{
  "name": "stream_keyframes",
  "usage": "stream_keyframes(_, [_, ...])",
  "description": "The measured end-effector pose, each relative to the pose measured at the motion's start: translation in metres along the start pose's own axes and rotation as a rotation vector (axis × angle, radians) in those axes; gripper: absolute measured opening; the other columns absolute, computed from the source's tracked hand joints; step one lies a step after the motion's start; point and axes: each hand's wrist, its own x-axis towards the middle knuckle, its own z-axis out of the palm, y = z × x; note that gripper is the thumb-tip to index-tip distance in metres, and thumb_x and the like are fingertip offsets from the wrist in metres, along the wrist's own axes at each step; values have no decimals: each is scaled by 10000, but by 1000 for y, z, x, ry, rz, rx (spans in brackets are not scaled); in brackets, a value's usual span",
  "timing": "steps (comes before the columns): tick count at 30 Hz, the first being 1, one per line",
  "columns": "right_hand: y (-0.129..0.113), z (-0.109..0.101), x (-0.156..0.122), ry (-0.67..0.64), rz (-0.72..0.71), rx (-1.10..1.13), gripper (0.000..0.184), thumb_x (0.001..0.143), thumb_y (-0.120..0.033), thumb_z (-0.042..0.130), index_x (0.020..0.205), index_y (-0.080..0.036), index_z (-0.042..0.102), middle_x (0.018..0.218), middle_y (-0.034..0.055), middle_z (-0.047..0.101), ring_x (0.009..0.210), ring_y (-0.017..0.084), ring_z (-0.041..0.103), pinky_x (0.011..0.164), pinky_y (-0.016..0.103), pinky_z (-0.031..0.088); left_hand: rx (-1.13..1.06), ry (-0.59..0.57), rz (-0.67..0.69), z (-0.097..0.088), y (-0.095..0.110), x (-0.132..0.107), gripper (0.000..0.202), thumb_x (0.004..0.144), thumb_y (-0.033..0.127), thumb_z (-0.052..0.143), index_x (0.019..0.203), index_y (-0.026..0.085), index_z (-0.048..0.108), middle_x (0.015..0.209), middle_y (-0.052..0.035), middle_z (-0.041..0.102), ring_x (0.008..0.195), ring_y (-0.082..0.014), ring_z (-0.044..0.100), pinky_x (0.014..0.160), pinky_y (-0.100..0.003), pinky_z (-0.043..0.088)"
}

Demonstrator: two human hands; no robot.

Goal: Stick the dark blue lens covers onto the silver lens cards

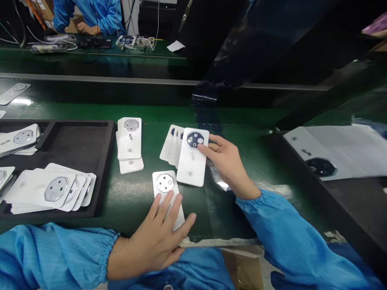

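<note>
My right hand (228, 163) grips the right edge of a white backing card (191, 171), its fingertips next to a dark round camera-lens cover (195, 140) on the card. That card lies over a fanned stack of similar cards (171, 145). My left hand (154, 241) lies across the lower part of another white card (166, 201), fingers spread over it, thumb along its right side. A silver-ringed lens piece (165, 183) on this card shows above my fingertips. The card's bottom end is hidden under my hand.
A squared stack of white cards (129, 139) lies left of my hands on the green mat. A black foam tray (78, 137) at left holds several card stacks. White sheets (338, 151) lie on a black surface at right. Beyond a glass panel, a co-worker in a blue sleeve (87, 16) sits at a bench.
</note>
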Motion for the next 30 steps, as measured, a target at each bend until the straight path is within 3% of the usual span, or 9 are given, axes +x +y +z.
stream_keyframes(4, [24,4,28,113,-237,-376,540,859,-435,739,1304,-145,643,1013,107,731,989,325,677,894,504,562,10,-9,13,5,0,0,808,998,600,501,1534,23,321,1566,-357,203,1458,-536,209,1163,-631,189])
stream_keyframes(7, [27,3,35,197,-472,-893,449,878,-420,731,1215,-124,715,1191,179,650,1145,390,557,975,562,490,39,14,21,7,0,-1,804,998,595,507,1537,28,323,1561,-349,231,1450,-534,231,1154,-626,204])
stream_keyframes(9, [19,-8,35,254,-570,-1043,374,915,-403,697,1161,-124,736,1241,188,627,1174,391,528,995,551,474,52,28,28,7,0,-1,789,1000,597,500,1530,35,343,1551,-340,266,1447,-527,250,1152,-619,204])
stream_keyframes(13, [-1,-47,27,139,-555,-899,344,997,-341,568,1280,-174,671,1037,93,731,966,287,672,909,457,540,76,71,31,7,0,-3,736,1010,595,470,1512,62,397,1527,-303,350,1414,-487,345,1127,-578,253])
stream_keyframes(16, [-5,-77,19,87,-446,-867,383,991,-386,588,1311,-188,656,956,74,751,910,288,707,865,449,566,98,101,28,9,0,-4,711,1012,577,469,1508,70,415,1495,-281,411,1351,-458,437,1068,-534,333])
stream_keyframes(19, [-2,-99,13,-100,-335,-899,465,936,-469,672,1327,-217,661,1209,97,705,1120,333,655,979,499,540,93,114,29,10,-1,-4,700,1018,567,454,1511,72,413,1478,-275,434,1318,-455,470,1066,-543,340])
stream_keyframes(23, [3,-117,8,-464,-189,-920,696,862,-536,764,1483,-327,528,1589,30,385,1485,367,286,1197,580,324,44,58,26,10,-2,-4,722,1021,590,441,1532,86,368,1531,-306,334,1387,-498,379,1133,-613,255])
stream_keyframes(26, [9,-117,5,-409,-154,-936,746,878,-534,750,1533,-320,464,1600,46,363,1488,371,278,1196,583,321,15,15,0,10,-3,-3,780,999,627,468,1556,103,315,1574,-327,218,1443,-538,247,1144,-644,228])
stream_keyframes(30, [19,-106,5,-281,-335,-916,596,915,-511,703,1437,-258,565,1409,78,595,1402,339,433,1174,553,361,47,45,13,9,-2,-3,761,1007,609,460,1542,81,337,1549,-336,269,1414,-535,311,1111,-630,284])
